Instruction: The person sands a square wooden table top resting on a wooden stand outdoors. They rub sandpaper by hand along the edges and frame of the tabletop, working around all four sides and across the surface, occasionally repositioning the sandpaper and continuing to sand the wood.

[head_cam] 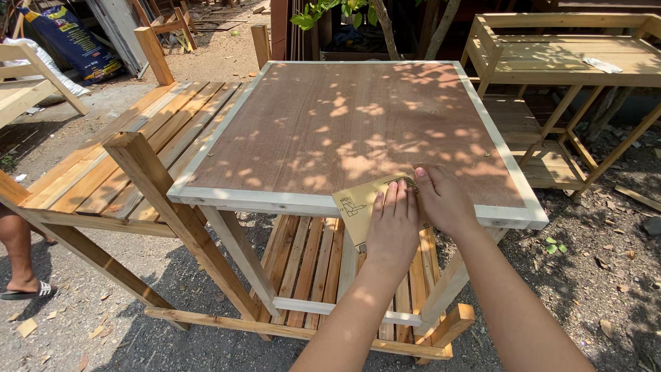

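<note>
Sandpaper sheet (358,207) lies over the surface's (330,124) near edge, beneath both hands' flat, pressed-together fingers (399,200).

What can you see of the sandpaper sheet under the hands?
The sandpaper sheet is a tan, paper-backed rectangle showing its printed back. It lies flat on the near edge of the brown board tabletop, its lower part overhanging the pale wooden rim. The left hand presses it with flat fingers; the right hand rests on its right end. Most of the sheet is hidden beneath them.
</note>
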